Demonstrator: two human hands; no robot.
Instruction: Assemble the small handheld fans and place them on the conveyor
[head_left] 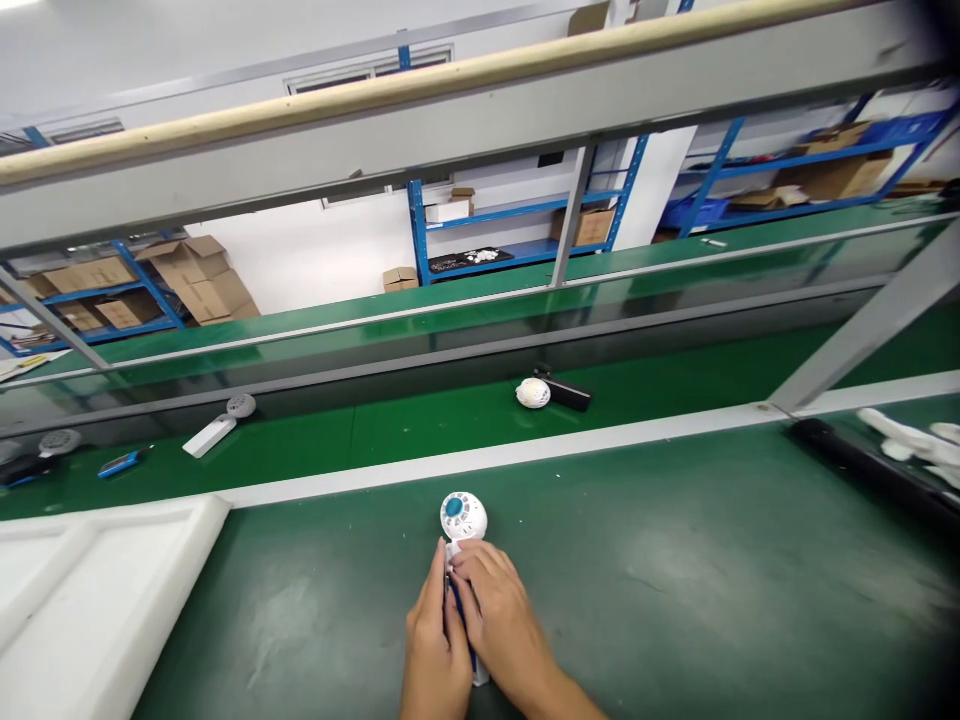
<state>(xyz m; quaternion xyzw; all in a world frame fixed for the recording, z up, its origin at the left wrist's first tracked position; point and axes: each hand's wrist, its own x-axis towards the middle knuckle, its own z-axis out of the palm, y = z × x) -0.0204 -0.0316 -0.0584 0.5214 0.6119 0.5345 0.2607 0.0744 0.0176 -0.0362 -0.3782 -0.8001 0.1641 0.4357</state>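
A small white handheld fan (471, 518) stretches away from me over the green bench, its round head turned up to show a teal-blue centre. My left hand (437, 645) wraps round the left side of its handle. From the right, my right hand (499, 605) closes on the handle near its neck, fingertips pressed together there. A dark blue strip shows along the handle between my hands, and a pale end shows below them. My fingers hide most of the handle and whatever small part they may be pinching.
A white foam tray (112, 570) lies at left. Beyond the bench's pale edge, a green belt (420, 425) carries a white fan (214, 432), a black-handled fan (534, 393) and a blue piece (120, 463). White parts (911, 440) lie at right, beside a slanted grey post (870, 315).
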